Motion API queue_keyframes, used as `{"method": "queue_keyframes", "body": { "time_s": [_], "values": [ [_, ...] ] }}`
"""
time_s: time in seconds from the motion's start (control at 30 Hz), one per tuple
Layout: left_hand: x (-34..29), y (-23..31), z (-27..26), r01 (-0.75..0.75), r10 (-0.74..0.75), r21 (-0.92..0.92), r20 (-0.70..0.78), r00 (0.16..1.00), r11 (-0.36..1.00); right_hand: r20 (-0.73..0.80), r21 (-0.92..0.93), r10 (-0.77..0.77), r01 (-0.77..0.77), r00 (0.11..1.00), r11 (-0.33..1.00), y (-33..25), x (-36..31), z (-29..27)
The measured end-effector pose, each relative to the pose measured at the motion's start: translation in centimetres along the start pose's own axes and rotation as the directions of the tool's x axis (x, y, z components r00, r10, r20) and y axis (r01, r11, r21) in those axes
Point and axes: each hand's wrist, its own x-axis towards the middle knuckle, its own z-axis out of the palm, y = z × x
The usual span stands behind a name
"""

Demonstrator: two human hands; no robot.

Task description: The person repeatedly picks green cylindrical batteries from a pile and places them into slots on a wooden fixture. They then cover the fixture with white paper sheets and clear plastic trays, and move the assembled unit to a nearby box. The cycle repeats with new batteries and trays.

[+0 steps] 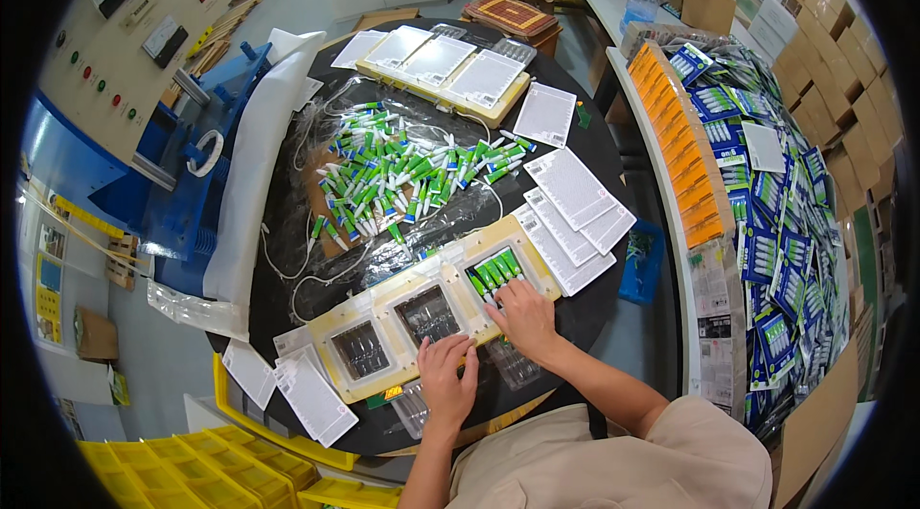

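A cream-yellow mould frame (383,317) with three windows lies across the near side of the black round table. Its left window (361,350) and middle window (427,314) hold clear plastic blisters without tubes. In the right window, several small green-and-white tubes (496,269) lie side by side. My right hand (527,319) bends over these tubes, its fingertips closed at their near ends and partly hiding them. My left hand (447,380) rests with fingers spread on the frame's near edge, below the middle window, holding nothing. A loose heap of similar tubes (412,169) lies beyond the frame.
White printed cards (572,197) are stacked right of the frame, others (314,397) at its left. A second frame (441,68) carries cards at the far side. Clear blisters (513,365) lie by my hands. A blue press (182,183) stands left; packaged tubes (767,250) fill the right.
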Motion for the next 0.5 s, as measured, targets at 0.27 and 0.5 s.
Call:
{"method": "queue_keyframes", "body": {
  "time_s": [0.27, 0.5],
  "values": [
    [0.6, 0.1, 0.7, -0.015, 0.015, -0.017, 0.021, 1.000, 1.000, -0.024, 0.054, 0.085, -0.084, 0.996, 0.995, 0.0, 1.9, 0.9],
    [1.6, -0.1, 1.0, -0.036, 0.036, -0.016, 0.027, 0.999, 0.999, 0.086, 0.073, 0.233, -0.240, 0.969, 0.968, -0.6, 3.8, 2.3]
  ]
}}
